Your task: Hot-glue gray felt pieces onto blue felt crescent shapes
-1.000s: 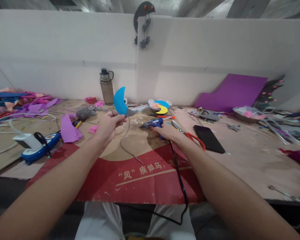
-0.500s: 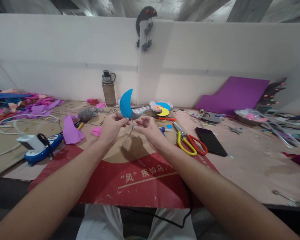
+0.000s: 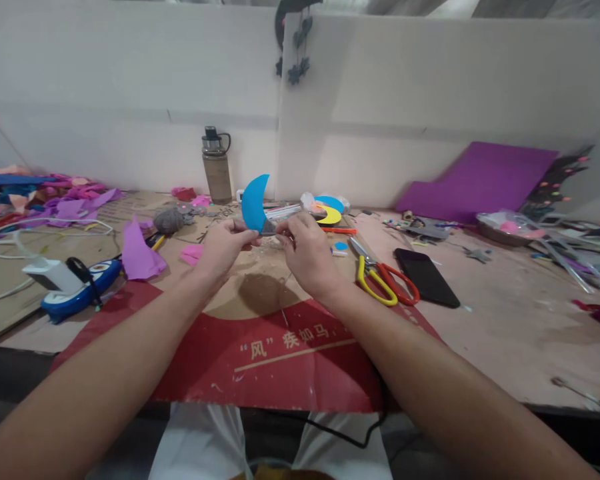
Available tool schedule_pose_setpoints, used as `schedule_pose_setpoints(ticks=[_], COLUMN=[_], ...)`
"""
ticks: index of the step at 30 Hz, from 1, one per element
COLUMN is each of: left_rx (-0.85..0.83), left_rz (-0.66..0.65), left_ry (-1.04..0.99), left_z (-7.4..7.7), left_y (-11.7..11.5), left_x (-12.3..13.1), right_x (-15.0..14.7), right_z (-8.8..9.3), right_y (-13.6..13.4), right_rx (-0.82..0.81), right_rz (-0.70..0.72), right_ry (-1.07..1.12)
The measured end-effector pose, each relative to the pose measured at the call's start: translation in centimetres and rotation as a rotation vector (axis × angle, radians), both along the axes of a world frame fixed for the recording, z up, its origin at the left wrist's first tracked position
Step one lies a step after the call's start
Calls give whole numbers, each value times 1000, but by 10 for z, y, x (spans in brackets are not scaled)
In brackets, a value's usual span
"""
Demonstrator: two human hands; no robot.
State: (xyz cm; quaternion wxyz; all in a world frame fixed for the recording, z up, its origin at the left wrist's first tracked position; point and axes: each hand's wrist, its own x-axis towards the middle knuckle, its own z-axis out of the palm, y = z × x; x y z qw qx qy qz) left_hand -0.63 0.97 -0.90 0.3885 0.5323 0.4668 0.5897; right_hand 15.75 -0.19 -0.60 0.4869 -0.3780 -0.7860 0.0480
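Observation:
A blue crescent (image 3: 254,204) stands upright above the table, its lower part pinched between the thumb and fingers of my left hand (image 3: 226,244). Grey material (image 3: 269,227) shows along the crescent's lower right end. My right hand (image 3: 307,250) is closed at that grey end, its thumb and fingertips pressed together there; whether it grips the grey end or a thin strand is too small to tell. Below the hands lies a red and tan printed sheet (image 3: 280,373), with the shadow of the hands on it.
Yellow-and-red-handled scissors (image 3: 380,277) and a black phone (image 3: 426,277) lie right of my hands. A bottle (image 3: 217,170) stands behind. Purple felt (image 3: 139,252), grey yarn (image 3: 169,221) and a blue power strip (image 3: 83,293) are on the left. A purple sheet (image 3: 485,180) leans at back right.
My right hand has moved up against the crescent's grey end, its fingers closing there. The thin strand that hung below the crescent is now mostly hidden. The head view has tilted slightly downward.

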Motion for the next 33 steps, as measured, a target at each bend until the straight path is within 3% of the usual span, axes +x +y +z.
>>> schedule_pose_setpoints(ticks=[8, 17, 27, 33], left_rx=[-3, -29, -11, 19], left_rz=[-99, -197, -247, -281], left_ry=[-6, -50, -13, 8], left_z=[-6, 0, 0, 3], left_y=[1, -5, -7, -9], left_x=[4, 8, 8, 7], right_x=[5, 9, 8, 12], right_z=[5, 9, 9, 6], right_y=[6, 9, 7, 14], right_rx=[64, -1, -145, -265], right_rz=[-77, -121, -74, 37], right_ry=[-48, -13, 145, 285])
